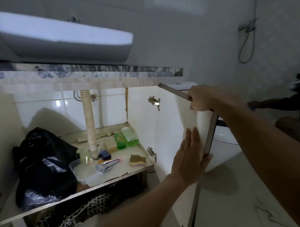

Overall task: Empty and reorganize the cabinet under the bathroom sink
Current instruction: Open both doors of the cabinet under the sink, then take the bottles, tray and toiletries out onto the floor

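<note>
The cabinet under the white sink (63, 42) stands open. My right hand (202, 98) grips the top corner of the right cabinet door (173, 117). My left hand (188, 155) lies flat against the door's inner face, thumb hooked round its outer edge. On the cabinet floor (120, 173) lie a black plastic bag (43, 165), two green bottles (126, 138), a sponge (137, 160), a blue block (105, 154), a tube (110, 162) and a clear tray (86, 170). A ribbed drain hose (89, 121) runs down through the floor.
A marble counter edge (96, 70) tops the cabinet. A patterned basket (84, 208) sits beneath the cabinet floor. A white toilet (224, 141) stands behind the door. Another person crouches at the far right (292, 108). A shower hose (247, 40) hangs on the wall.
</note>
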